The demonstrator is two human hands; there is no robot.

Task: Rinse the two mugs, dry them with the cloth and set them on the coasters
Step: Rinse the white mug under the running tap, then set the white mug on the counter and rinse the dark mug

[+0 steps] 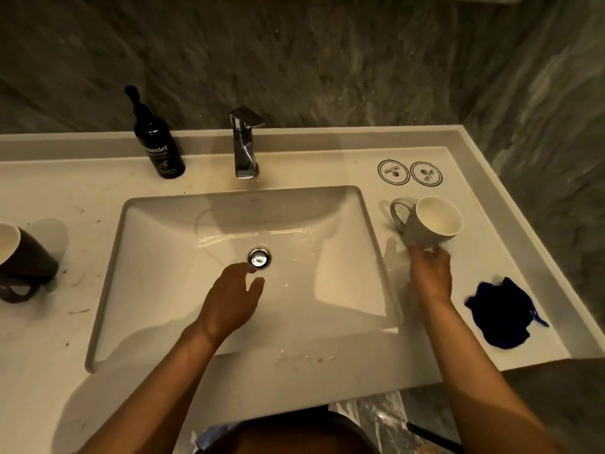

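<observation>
A grey mug (pixel 425 224) with a white inside stands on the counter right of the sink, handle pointing left. My right hand (pixel 429 273) holds it at its near lower side. A dark brown mug (pixel 26 260) sits at the far left edge of the counter, handle toward me. My left hand (pixel 234 299) hovers over the sink basin near the drain, fingers apart and holding nothing. Two round white coasters (pixel 393 172) (pixel 426 174) lie side by side behind the grey mug. A crumpled blue cloth (pixel 504 312) lies on the counter to the right of my right forearm.
The white sink basin (pixel 163 257) fills the middle, with a chrome drain (pixel 259 258). A chrome faucet (pixel 245 145) stands behind it, with no water running. A black soap pump bottle (pixel 157 142) stands at the back left. The counter ends on the right, past the cloth.
</observation>
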